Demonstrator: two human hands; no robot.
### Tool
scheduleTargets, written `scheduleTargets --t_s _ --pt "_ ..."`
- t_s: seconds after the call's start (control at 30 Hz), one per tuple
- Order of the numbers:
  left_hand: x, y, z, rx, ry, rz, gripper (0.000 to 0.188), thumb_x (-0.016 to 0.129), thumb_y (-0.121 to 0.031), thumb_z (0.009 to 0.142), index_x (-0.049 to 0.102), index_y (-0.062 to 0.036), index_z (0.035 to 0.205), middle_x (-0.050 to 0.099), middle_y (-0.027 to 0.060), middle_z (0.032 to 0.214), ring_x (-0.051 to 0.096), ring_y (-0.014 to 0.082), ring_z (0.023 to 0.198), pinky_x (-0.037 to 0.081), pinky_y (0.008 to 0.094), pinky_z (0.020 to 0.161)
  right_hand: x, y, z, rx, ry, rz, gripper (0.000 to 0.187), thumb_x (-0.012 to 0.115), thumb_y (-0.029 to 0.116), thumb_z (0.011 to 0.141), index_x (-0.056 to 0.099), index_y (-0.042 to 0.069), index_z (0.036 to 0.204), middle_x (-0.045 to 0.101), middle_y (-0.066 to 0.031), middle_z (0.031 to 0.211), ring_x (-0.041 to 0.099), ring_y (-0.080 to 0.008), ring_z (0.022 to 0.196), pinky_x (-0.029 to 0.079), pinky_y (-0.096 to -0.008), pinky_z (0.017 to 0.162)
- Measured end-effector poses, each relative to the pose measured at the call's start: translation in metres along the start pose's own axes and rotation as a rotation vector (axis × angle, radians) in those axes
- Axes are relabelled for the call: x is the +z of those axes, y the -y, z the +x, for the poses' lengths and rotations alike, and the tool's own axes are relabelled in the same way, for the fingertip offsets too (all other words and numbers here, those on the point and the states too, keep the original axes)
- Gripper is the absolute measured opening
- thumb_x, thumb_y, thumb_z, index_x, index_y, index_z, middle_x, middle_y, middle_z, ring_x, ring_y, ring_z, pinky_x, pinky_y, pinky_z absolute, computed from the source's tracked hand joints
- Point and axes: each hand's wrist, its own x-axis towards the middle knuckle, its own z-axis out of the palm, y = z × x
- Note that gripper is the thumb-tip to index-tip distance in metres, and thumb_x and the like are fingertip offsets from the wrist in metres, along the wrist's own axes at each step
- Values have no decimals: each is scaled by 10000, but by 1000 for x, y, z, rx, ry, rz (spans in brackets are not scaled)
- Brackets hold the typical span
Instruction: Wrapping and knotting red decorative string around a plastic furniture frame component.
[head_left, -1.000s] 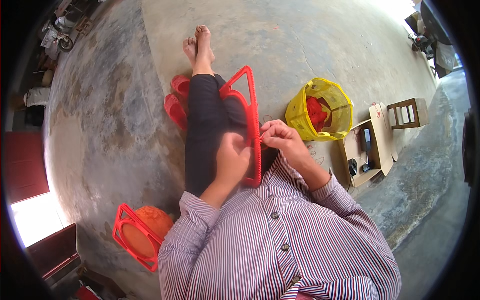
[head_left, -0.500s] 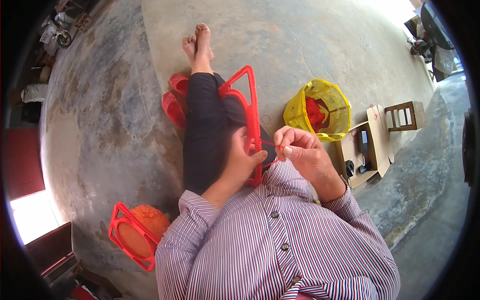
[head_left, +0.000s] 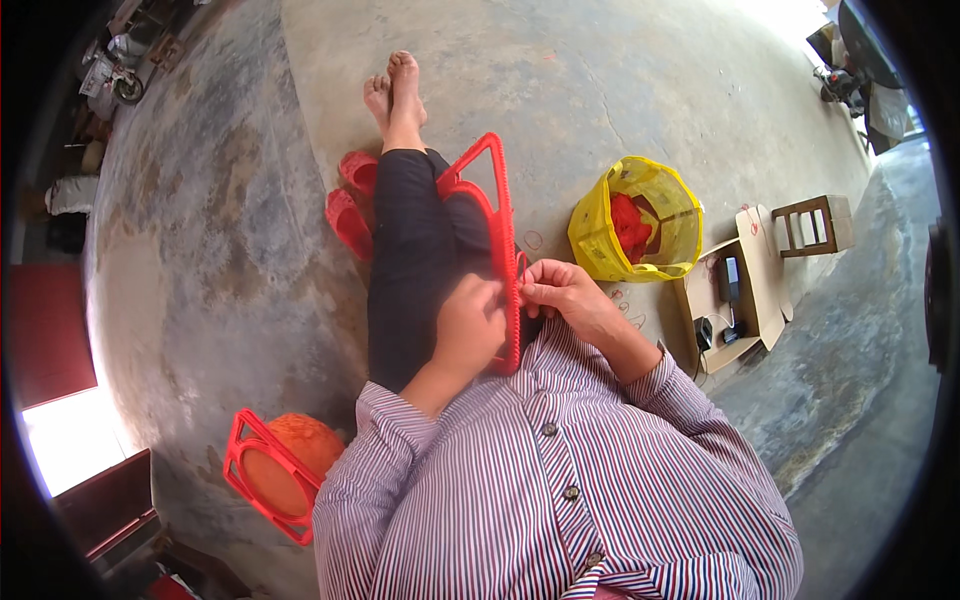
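Note:
A red plastic frame (head_left: 508,240) with toothed edges stands on edge across my lap, over the dark trousers (head_left: 405,270). On its left side is my left hand (head_left: 468,325), slightly blurred, fingers curled in against the frame; what its fingertips hold is hidden. My right hand (head_left: 568,298) is at the frame's right edge, thumb and forefinger pinched together on a thin red cord (head_left: 521,262), of which only a short bit shows.
A yellow basket (head_left: 590,225) with red material inside stands at the right. Beyond it are an open cardboard box (head_left: 765,285) holding dark devices and a small wooden stool (head_left: 835,225). Another red frame (head_left: 262,455) leans against an orange round object (head_left: 310,440) at lower left. Red shoes (head_left: 348,222) lie by my legs.
My right hand has moved left to the frame's edge, and the cord stretched between it and the frame has shortened. My left hand's fingers have curled in on the frame's left side.

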Motion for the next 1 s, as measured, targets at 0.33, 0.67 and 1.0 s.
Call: scheduleTargets --t_s 0.33,0.67,1.0 --pt "-23 -22 26 -596 -47 -763 60 655 -82 854 617 -35 846 565 -50 733 442 10 572 328 178 490 5 0 21 32 -181 19 307 658 349 921 614 49 872 644 -24 743 515 -68 580 365 -206 506" --pt "-25 -38 23 -534 28 -871 37 621 -63 882 609 -29 889 539 -47 720 412 4 572 318 176 488 22 -2 6 -162 -231 92 306 733 302 873 697 1 915 653 -14 749 489 -47 581 375 -189 518" --pt "-20 -28 21 -150 -13 -382 42 625 -25 869 630 -10 908 559 -49 737 460 22 639 397 182 600 8 8 5 -295 -59 -210 160 692 146 898 694 16 991 649 19 819 551 -29 717 465 -196 638"
